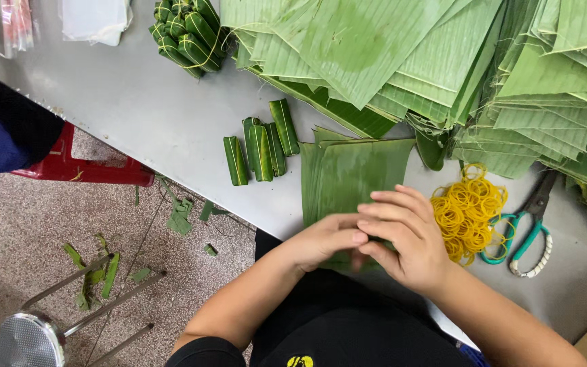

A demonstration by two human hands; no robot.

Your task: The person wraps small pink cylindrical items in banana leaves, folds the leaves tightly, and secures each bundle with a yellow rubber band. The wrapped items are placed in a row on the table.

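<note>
Leaf (348,178) is being folded at the table (137,109) edge, left hand (321,239) and right hand (405,234) both pinching it; next seems a tighter roll.

We had one view only, from the head camera, looking steeply down and close over the near edge of the grey table (137,109). It faced across the table toward its far edge, and took in the speckled floor (22,231) at left.
</note>
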